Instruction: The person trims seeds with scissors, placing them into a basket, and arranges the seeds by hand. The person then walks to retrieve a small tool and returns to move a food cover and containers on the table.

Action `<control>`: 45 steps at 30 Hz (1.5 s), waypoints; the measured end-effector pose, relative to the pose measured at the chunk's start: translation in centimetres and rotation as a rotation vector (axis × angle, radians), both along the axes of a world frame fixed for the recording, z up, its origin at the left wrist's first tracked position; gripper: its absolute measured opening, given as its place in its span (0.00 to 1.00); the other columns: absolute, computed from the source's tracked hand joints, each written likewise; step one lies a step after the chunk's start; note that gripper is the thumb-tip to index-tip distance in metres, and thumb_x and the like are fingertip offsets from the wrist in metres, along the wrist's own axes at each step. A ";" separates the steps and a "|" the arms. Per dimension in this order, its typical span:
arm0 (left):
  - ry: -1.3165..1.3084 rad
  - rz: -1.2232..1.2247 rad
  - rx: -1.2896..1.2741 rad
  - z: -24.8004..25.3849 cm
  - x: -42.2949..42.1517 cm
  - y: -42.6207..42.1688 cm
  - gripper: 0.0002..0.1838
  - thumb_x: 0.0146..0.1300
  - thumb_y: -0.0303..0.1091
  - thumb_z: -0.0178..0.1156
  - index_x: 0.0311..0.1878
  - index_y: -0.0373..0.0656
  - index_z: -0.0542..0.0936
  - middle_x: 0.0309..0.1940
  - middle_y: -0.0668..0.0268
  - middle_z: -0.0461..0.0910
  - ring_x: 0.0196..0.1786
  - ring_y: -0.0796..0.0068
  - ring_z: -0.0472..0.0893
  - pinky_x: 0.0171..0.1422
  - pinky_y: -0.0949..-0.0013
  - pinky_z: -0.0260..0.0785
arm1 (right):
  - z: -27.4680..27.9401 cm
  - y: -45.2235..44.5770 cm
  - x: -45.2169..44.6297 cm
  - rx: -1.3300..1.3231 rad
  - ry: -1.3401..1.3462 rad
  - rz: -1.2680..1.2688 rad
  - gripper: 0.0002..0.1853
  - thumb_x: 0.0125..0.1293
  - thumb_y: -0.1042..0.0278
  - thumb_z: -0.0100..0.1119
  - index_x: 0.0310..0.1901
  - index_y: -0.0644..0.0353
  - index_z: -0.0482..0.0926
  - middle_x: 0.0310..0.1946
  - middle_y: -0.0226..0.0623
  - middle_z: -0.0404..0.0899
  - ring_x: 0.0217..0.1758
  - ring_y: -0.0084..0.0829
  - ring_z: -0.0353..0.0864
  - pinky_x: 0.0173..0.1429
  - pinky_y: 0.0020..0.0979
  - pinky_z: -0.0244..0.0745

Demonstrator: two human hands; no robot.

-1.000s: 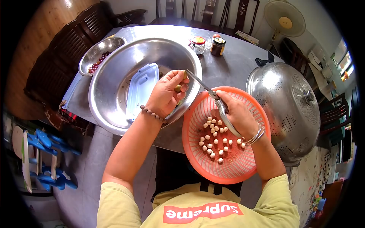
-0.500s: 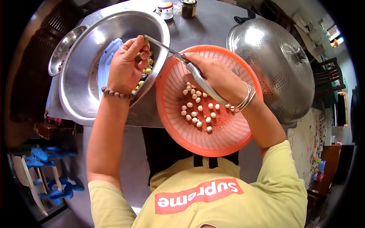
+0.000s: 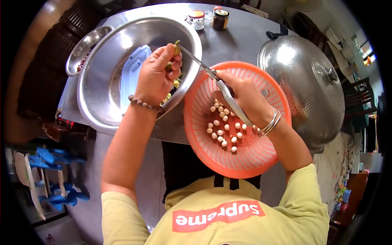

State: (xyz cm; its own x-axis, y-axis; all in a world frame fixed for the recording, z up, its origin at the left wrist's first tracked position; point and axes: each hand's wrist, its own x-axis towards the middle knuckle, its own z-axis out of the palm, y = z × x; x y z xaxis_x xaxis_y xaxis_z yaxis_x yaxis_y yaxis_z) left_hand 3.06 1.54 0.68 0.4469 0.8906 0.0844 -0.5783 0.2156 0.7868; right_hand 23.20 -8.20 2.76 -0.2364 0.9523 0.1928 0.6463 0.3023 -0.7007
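Observation:
My left hand [image 3: 157, 73] is closed over the big steel basin [image 3: 98, 87], pinching a small green nut-like seed [image 3: 177, 50] between thumb and fingertip. More green pieces show in its curled fingers. In my right hand [image 3: 243, 96] is a pair of scissors [image 3: 224, 87] with grey handles, and the tips meet the seed. Under my right hand stands an orange plastic basket [image 3: 196, 139] with several white peeled seeds [image 3: 234, 139] at its bottom. A pale blue plastic container [image 3: 130, 73] lies inside the basin, beside green pieces partly hidden by my left hand.
A large perforated steel lid or colander [image 3: 310, 90] with a knob is at the right. Two jars [image 3: 221, 19] stand at the table's back. A small steel strainer [image 3: 81, 51] with dark red bits sits left of the basin. A blue-and-white stool [image 3: 53, 175] is at lower left.
The whole view has shifted, so things appear lower and further right. The scissor tips remain at the green seed, which now shows more clearly above my left fingertips.

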 end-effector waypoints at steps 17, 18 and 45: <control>-0.152 0.005 -0.040 0.0 0.1 -0.1 0.09 0.70 0.37 0.48 0.42 0.40 0.71 0.33 0.67 0.74 0.28 0.82 0.66 0.27 0.82 0.56 | -0.2 0.3 -0.3 0.131 -0.037 -0.017 0.19 0.62 0.65 0.56 0.51 0.65 0.70 0.33 0.51 0.77 0.36 0.48 0.77 0.41 0.40 0.71; -0.151 0.004 -0.038 0.0 0.1 0.0 0.09 0.70 0.37 0.48 0.42 0.40 0.71 0.33 0.67 0.74 0.28 0.82 0.66 0.27 0.82 0.56 | -0.2 0.3 -0.3 0.117 -0.048 -0.012 0.18 0.62 0.65 0.55 0.51 0.64 0.70 0.32 0.51 0.77 0.36 0.48 0.77 0.41 0.40 0.71; -0.269 -0.068 -0.025 -0.4 0.2 0.2 0.11 0.70 0.37 0.48 0.45 0.39 0.72 0.33 0.65 0.73 0.31 0.82 0.67 0.32 0.82 0.61 | -0.2 -0.1 -0.6 -0.187 0.267 0.041 0.20 0.59 0.61 0.61 0.49 0.63 0.71 0.19 0.40 0.71 0.23 0.29 0.74 0.32 0.29 0.69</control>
